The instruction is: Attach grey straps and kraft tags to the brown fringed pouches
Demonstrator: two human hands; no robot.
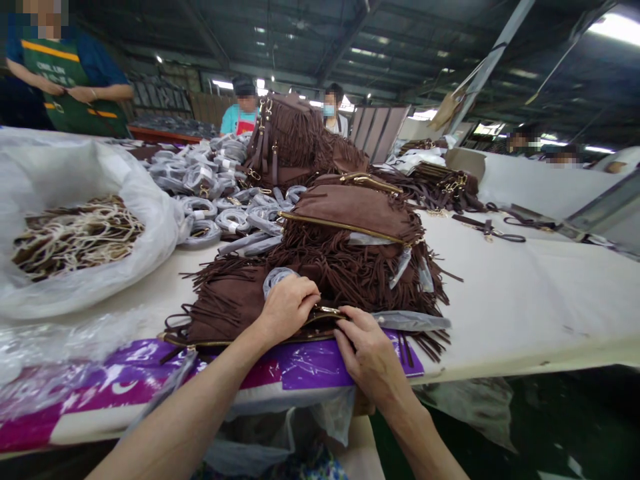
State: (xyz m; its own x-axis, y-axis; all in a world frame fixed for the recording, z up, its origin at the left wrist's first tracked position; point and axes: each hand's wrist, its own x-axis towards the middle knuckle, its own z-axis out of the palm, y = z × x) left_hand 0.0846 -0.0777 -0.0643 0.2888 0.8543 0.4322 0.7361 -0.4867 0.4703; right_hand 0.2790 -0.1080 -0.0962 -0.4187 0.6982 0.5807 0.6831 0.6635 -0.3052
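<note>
A dark brown fringed bag [225,293] lies flat at the table's front edge, its gold zip partly open. My left hand [287,310] is closed at the zip opening, fingertips bent against the bag's edge; exactly what they pinch is partly hidden. Just behind its knuckles lies a coiled strap in greyish plastic wrap [279,279]. On the other side of the opening, my right hand [367,350] grips the zip edge between thumb and fingers. A gold metal piece [327,309] shows between the two hands. More fringed bags [345,207] are stacked right behind this one.
At left stands a plastic sack [150,200] of tags with white strings. Wrapped strap coils [235,217] pile up behind. Purple plastic packaging [315,363] lies under the bag. Loose brown straps [490,230] rest at right. A person in a green apron [65,87] stands at back left.
</note>
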